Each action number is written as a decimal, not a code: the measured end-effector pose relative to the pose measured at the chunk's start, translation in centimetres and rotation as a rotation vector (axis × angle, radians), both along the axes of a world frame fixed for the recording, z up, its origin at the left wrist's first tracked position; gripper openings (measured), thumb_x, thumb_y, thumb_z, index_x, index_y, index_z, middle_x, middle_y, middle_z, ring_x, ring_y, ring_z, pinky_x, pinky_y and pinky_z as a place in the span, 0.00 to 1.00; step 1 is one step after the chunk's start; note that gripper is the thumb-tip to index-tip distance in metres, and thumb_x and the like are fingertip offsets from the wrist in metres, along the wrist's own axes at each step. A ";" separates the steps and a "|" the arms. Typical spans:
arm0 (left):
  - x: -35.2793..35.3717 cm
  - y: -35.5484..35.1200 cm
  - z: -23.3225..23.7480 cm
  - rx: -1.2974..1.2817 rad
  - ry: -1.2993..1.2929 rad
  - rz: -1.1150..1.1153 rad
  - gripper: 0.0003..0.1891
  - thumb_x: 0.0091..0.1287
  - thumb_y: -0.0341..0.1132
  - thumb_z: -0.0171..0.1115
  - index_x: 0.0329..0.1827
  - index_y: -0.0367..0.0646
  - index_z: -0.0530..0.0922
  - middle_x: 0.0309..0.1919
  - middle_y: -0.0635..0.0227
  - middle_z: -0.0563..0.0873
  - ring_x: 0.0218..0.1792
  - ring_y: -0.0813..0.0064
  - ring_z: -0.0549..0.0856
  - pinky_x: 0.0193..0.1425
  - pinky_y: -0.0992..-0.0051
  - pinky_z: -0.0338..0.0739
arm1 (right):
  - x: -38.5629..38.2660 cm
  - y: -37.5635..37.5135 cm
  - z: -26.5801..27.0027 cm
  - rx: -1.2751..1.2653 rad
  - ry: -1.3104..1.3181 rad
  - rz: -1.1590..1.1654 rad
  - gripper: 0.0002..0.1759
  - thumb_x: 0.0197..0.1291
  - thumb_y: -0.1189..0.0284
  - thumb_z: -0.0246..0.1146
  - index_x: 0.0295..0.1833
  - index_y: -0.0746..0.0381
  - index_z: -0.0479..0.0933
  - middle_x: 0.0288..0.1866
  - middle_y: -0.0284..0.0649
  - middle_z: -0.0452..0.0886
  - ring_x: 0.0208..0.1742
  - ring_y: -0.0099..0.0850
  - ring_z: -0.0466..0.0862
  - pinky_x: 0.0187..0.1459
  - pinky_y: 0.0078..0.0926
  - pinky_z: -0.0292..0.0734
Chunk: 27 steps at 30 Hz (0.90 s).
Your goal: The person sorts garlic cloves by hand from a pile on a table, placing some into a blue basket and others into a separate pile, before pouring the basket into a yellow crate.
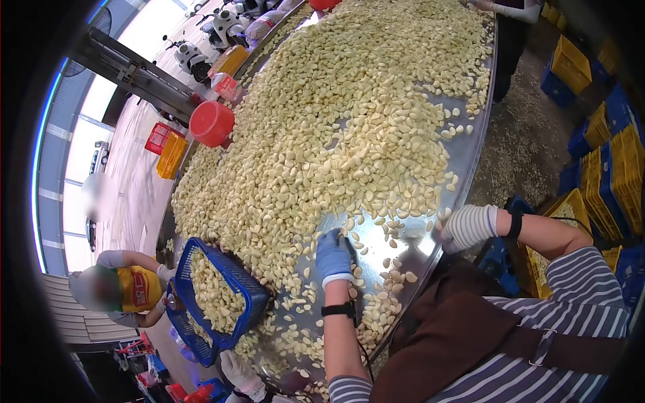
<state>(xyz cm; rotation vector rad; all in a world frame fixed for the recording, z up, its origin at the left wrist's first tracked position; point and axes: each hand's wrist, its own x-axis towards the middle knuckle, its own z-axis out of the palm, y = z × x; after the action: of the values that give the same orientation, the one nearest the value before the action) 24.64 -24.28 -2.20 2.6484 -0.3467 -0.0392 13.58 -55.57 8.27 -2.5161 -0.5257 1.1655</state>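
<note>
My left hand (334, 257), in a blue glove, rests palm down on the metal table (418, 236) at the near edge of a broad heap of peeled garlic cloves (295, 151). Its fingers lie stretched out over the metal. At the table's right rim is my right hand (468, 228), in a white striped glove, with curled fingers and pale cloves at the fingertips. What it holds is too small to tell. Loose cloves (386, 295) lie scattered between my hands and below them.
A blue basket (259, 299) of cloves stands lower left, beside a co-worker in a yellow apron (140, 289). Another person's gloved hand (240, 373) is below it. A red tub (211, 123) sits at the far rim. Yellow crates (625, 174) are stacked right.
</note>
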 end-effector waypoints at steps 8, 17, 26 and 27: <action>0.6 -2.0 -0.5 0.273 0.206 0.077 0.13 0.63 0.31 0.56 0.50 0.44 0.81 0.43 0.56 0.83 0.41 0.59 0.86 0.46 0.64 0.79 | 7.2 5.8 -12.6 -0.259 -0.143 0.345 0.37 0.58 0.61 0.57 0.70 0.70 0.63 0.51 0.51 0.83 0.46 0.43 0.85 0.40 0.50 0.78; -10.0 18.3 -3.1 -1.385 0.765 0.858 0.04 0.61 0.31 0.60 0.36 0.42 0.77 0.24 0.69 0.79 0.21 0.82 0.76 0.14 0.82 0.66 | 12.7 16.5 -9.0 0.324 -0.706 0.107 0.05 0.47 0.73 0.63 0.30 0.64 0.79 0.27 0.44 0.79 0.26 0.42 0.83 0.22 0.42 0.77; -16.7 5.6 2.3 -1.134 1.079 0.491 0.07 0.63 0.38 0.64 0.37 0.46 0.78 0.26 0.74 0.79 0.30 0.83 0.78 0.27 0.86 0.66 | 16.3 17.8 -11.3 0.106 -0.514 0.310 0.14 0.48 0.70 0.68 0.40 0.65 0.78 0.33 0.49 0.83 0.35 0.46 0.85 0.33 0.42 0.80; -16.9 4.3 0.9 -0.876 1.162 0.387 0.08 0.65 0.38 0.61 0.35 0.44 0.79 0.24 0.74 0.79 0.29 0.83 0.78 0.30 0.82 0.69 | 15.9 18.0 -11.0 0.096 -0.516 0.258 0.14 0.49 0.70 0.68 0.41 0.66 0.78 0.31 0.50 0.83 0.35 0.46 0.85 0.34 0.43 0.79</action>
<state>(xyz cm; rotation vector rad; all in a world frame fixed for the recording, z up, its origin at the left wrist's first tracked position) 7.72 -19.94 -1.35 1.4369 0.4471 -0.9831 29.44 -37.59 -2.78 -2.7140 -1.0312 0.5277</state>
